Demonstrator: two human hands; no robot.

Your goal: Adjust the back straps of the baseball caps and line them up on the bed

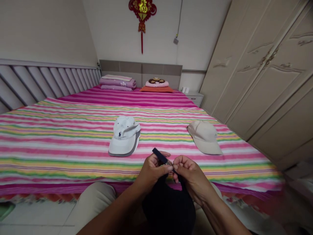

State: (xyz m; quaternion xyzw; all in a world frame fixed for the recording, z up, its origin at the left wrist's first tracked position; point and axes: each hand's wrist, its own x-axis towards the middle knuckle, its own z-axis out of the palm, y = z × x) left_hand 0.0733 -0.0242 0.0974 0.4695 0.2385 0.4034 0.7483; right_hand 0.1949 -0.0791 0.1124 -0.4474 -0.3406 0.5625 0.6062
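Note:
A black cap [168, 205] hangs low in front of me between my forearms, over my lap. My left hand [156, 166] is closed on the cap's dark strap [160, 156], whose free end sticks up to the left. Close beside it, my right hand [187, 168] pinches the strap by a small metal-looking buckle [169, 162]; the fingers hide part of it. On the bed ahead, a white cap [124, 133] with a small dark logo lies to the left. A beige cap [204, 135] rests to the right, its brim toward me.
The bed [73, 140] has a striped sheet. Folded purple bedding [117, 83] and a pink-and-orange stack [156, 85] sit by the headboard [161, 70]. A rail [49, 78] runs along the left; a wardrobe [256, 65] and nightstand [195, 98] stand right.

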